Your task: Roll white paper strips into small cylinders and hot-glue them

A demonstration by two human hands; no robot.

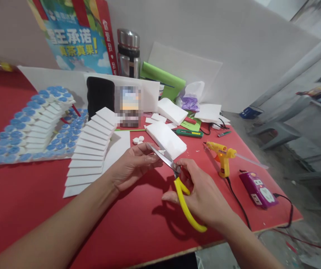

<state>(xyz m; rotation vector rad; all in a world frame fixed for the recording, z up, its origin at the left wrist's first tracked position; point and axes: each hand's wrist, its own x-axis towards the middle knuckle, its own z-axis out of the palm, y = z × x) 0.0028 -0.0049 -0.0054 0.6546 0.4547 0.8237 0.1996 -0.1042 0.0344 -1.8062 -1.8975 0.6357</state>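
The right hand [205,192] is curled around metal scissors with yellow plastic handles [187,213], their blades reaching to the left hand's [135,164] fingertips. The left hand is nearly closed, pinching a small white piece [162,152] beside the blades. Just beyond the left hand sit small rounded white pieces [138,140]; right of the right hand stands a yellow glue gun [222,158].
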